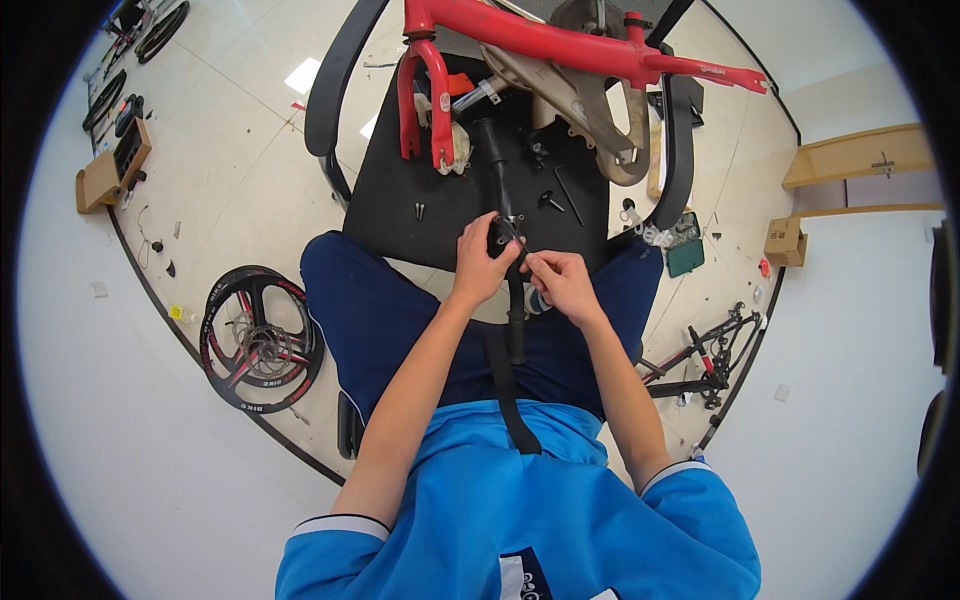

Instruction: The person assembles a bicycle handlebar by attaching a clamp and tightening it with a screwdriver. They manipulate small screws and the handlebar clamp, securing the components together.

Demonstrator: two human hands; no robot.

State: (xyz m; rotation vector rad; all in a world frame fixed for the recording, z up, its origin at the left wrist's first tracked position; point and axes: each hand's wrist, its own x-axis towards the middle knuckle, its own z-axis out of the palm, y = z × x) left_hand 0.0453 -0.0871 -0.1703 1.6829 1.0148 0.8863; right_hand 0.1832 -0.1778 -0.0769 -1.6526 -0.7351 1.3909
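Note:
A black bicycle handlebar [504, 190] lies across the front edge of a black chair seat [385, 205], its near grip [516, 345] hanging over my lap. My left hand [482, 262] is closed round its middle, at a small clamp [510, 228]. From the right, my right hand [562, 282] pinches a thin dark tool, its tip at the clamp; its exact kind is too small to tell. On the seat lie an L-shaped hex key [568, 194], a black bolt-like part [550, 201], small screws [420, 211] and a dark small part [538, 152].
A red bicycle frame [540, 38] with its fork rests across the chair's far side, between the armrests [328, 95]. Left on the floor are a spoked wheel [262, 340] and an opened carton [110, 170]. A dark bicycle frame [705, 360] and a cardboard box [785, 242] are on the right.

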